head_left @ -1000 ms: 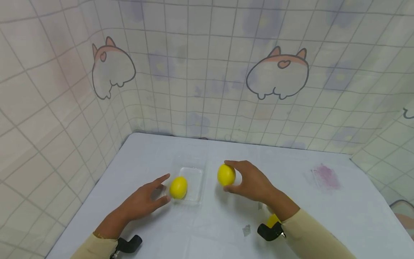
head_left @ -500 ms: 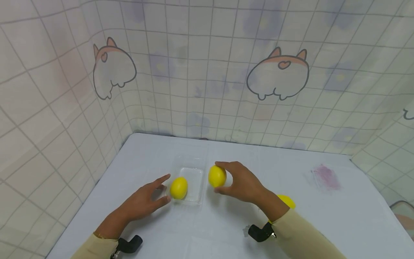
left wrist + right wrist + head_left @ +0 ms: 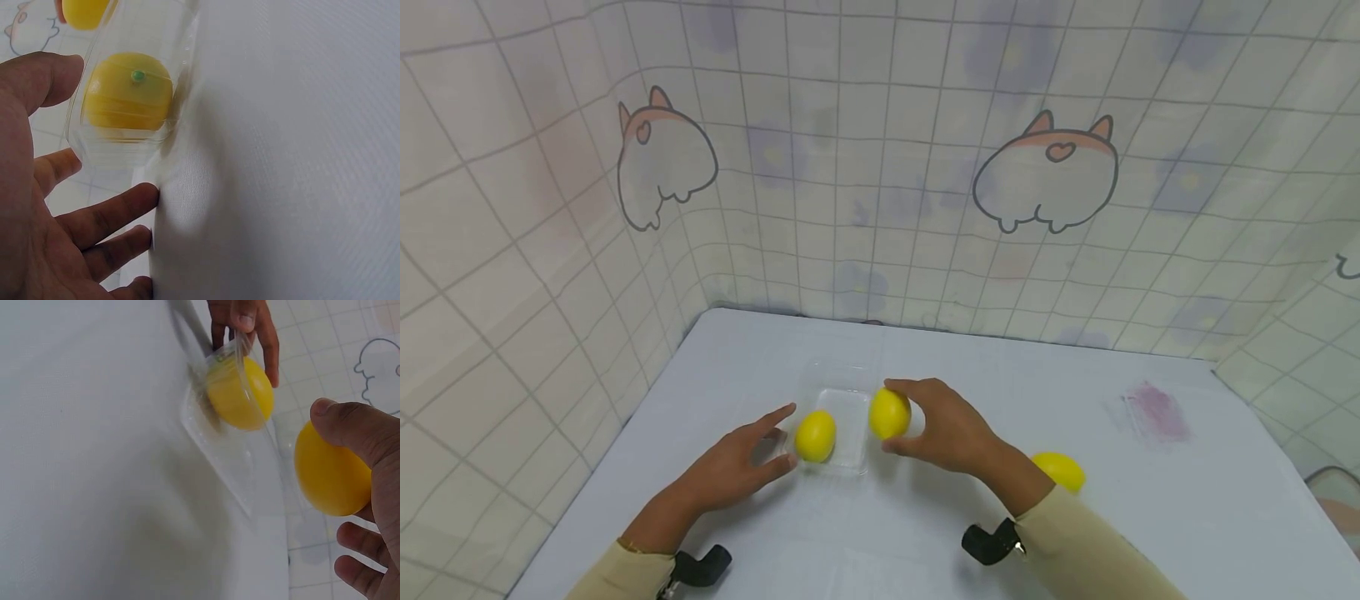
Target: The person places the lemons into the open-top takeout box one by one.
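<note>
My right hand [image 3: 951, 429] pinches a yellow lemon [image 3: 889, 414] between thumb and fingers. It holds the lemon above the table, by the right side of a clear plastic container [image 3: 851, 423]. Inside that container, at its left end, lies another lemon [image 3: 816, 436]; a green stem spot shows on it in the left wrist view. My left hand [image 3: 730, 467] is at the container's left end with fingers spread. In the left wrist view its thumb and index finger lie along the container's near corner, and the other fingers extend toward the table.
A third lemon [image 3: 1062, 472] lies on the white table [image 3: 1150, 517], partly behind my right forearm. A pinkish stain [image 3: 1157, 411] marks the table at the right. A patterned curtain [image 3: 880, 167] hangs along the back and the left side.
My right hand has moved left with its lemon, from open table to the container's right edge. The third lemon has come into view from behind the forearm. My left hand has stayed put.
</note>
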Tool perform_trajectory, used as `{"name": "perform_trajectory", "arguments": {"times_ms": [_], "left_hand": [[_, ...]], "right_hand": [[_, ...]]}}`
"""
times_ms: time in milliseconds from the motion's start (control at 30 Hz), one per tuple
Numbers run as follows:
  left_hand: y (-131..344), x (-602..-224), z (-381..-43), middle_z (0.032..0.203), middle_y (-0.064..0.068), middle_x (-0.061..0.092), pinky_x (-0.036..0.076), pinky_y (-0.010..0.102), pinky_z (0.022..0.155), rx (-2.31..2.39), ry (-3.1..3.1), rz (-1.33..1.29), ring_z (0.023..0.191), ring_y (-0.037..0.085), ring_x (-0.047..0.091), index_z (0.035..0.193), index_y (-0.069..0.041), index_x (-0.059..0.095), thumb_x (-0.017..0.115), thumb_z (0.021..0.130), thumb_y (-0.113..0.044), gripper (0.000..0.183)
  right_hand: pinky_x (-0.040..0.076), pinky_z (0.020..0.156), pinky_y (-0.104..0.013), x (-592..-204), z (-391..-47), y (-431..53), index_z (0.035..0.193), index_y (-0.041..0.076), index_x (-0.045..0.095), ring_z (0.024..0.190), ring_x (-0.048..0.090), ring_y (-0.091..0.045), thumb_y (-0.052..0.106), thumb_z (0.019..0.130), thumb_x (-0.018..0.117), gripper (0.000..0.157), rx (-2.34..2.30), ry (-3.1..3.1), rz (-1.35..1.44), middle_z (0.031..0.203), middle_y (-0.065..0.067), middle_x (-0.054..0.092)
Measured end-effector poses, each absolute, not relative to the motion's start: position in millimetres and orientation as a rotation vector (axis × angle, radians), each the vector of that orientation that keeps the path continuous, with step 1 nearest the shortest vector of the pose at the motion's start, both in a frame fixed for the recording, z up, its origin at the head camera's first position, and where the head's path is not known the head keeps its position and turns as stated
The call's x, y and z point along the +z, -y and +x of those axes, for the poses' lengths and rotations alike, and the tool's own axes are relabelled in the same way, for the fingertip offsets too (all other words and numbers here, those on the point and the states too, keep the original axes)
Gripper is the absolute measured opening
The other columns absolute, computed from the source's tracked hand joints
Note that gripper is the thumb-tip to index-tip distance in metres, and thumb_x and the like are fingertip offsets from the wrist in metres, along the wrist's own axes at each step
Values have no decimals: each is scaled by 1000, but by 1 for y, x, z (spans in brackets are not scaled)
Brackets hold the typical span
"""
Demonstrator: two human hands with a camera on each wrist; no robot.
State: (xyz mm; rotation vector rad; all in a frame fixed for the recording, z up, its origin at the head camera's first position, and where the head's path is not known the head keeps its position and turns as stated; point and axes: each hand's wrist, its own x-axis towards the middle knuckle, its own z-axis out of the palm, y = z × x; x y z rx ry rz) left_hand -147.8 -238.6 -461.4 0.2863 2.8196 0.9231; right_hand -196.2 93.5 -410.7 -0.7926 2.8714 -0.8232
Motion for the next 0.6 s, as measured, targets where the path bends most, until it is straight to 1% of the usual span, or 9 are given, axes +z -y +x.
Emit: {"name": "perform_trajectory", "arguments": {"times_ms": [233,367,600], "left_hand": [[238,-460,-148,141,9,60,33,70,110,911,-2824,277,140,40,44,162,-35,32,63,93,-65,81],[238,-460,-148,141,10,60,32,70,110,908,-2821,275,141,40,43,162,-34,31,63,93,-65,81],[237,-462,-148,142,9,60,32,69,111,908,-2820,257,141,39,43,162,-36,31,64,93,-64,80]], "right_hand": [[44,110,-43,-414,-197,-85,150,25,54,132,52,-18,46,79,88,81,-815,-2863,-818,145,9,56],[45,109,-44,-414,-197,-79,150,25,54,131,52,-19,47,80,87,81,-808,-2845,-829,144,8,57],[45,109,-45,-416,-196,-72,151,24,54,130,52,-20,49,81,86,80,-784,-2831,-863,145,7,57]]}}
